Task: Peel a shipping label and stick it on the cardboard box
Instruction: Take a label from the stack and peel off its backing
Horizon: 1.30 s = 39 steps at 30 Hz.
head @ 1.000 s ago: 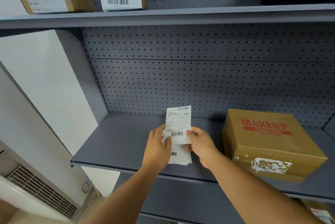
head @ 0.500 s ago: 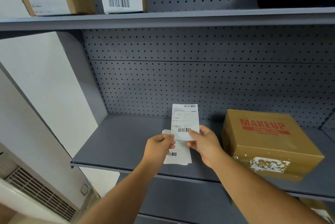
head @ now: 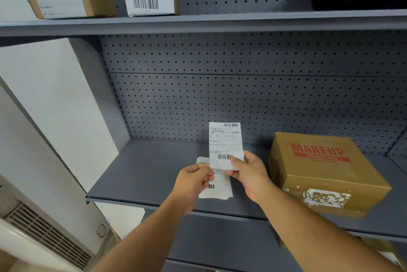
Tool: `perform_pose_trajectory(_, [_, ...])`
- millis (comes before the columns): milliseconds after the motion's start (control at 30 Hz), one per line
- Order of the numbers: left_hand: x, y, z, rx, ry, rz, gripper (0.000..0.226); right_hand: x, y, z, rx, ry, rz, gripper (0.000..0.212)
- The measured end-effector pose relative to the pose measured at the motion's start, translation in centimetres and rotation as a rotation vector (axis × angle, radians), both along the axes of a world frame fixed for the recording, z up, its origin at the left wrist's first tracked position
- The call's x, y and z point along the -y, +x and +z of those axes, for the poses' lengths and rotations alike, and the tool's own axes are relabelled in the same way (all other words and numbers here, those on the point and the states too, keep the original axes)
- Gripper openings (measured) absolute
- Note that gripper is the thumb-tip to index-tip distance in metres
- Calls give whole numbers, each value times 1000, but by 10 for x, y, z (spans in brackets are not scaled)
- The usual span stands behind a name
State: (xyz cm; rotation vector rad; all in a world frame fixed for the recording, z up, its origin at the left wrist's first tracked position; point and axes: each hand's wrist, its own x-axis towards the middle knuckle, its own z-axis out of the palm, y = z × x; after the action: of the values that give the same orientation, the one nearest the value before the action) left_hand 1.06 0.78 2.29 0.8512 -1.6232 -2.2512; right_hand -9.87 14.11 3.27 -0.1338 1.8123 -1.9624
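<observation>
label (head: pixel 225 142) print too small to read; lower box (head: pixel 387 252) cut off

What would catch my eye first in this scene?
Probably the white shipping label held upright mid-shelf by the right hand, while the left hand pinches the backing sheets below it. To their right on the grey shelf sits a brown cardboard box stamped MAKEUP in red.

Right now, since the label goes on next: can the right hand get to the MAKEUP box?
Probably yes: the right hand holds the label just left of the box, with bare shelf between.
</observation>
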Motion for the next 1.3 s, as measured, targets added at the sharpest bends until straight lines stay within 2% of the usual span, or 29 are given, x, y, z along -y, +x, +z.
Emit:
perform_pose_trajectory(300, [-4,1,2,-53,38,-38,10,-3,-2,-3,-5,28,0,21])
perform_pose_trajectory(733, [-8,-2,6,-40,-44,-99,15,0,-7,-12,6,87,-5,16])
perform_pose_trajectory(800, [-7,-2,7,-1,-135,-87,16,1,-8,-12,5,99,-14,16])
perform_pose_trajectory(933, [-5,-2,7,133,-471,-83,13,0,-11,-9,12,101,-61,15])
perform_pose_trajectory(1033, [-6,-2,6,194,-583,-84,13,0,-10,-7,-18,108,-54,14])
perform_pose_trajectory(1167, [-9,-4,5,224,-573,-63,15,1,-8,-6,-52,121,-47,15])
perform_pose_trajectory(1300, [-11,-6,7,146,-403,-15,17,1,-10,-8,-53,128,-49,15])
